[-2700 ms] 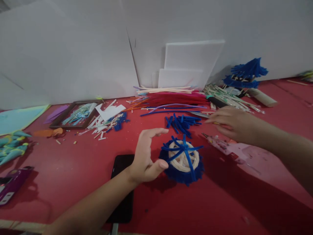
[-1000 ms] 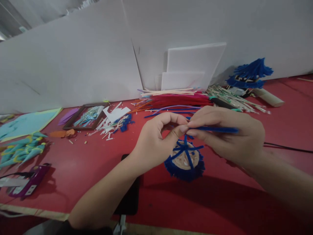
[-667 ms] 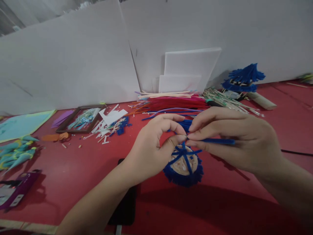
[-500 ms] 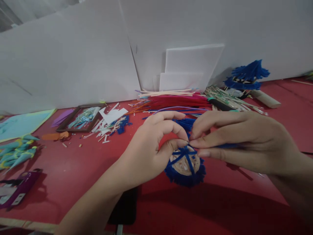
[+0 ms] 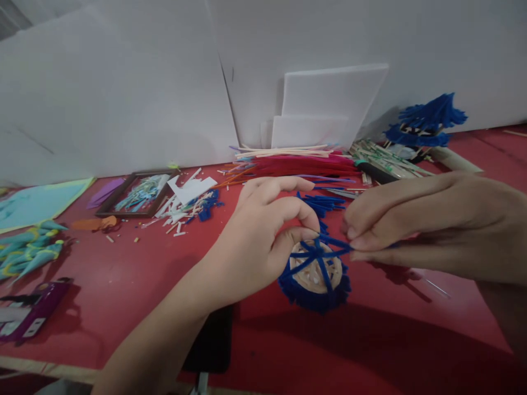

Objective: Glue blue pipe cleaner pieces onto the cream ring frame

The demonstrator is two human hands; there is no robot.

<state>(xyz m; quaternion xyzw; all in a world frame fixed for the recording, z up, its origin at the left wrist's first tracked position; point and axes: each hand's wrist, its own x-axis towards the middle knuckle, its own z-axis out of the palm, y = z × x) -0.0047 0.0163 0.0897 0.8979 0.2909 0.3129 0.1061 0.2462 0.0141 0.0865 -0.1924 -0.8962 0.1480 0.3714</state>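
Note:
A small round piece of pale coiled sticks with a blue fuzzy fringe and crossing blue pipe-cleaner spokes lies on the red table. My left hand hovers at its left edge, thumb and forefinger pinched at the hub of the spokes. My right hand is closed on a blue pipe cleaner whose free end reaches the hub. Short cut blue pipe cleaners lie just behind the piece.
Red, purple and cream pipe cleaners are piled by the white foam boards. A finished blue piece stands back right. A brown frame, white scraps, teal cones, a purple tool and a black phone lie left.
My right hand picked up a blue pipe cleaner from behind the piece and brought it to the hub, where my left hand pinched in. In the last half second my right hand drew rightward.

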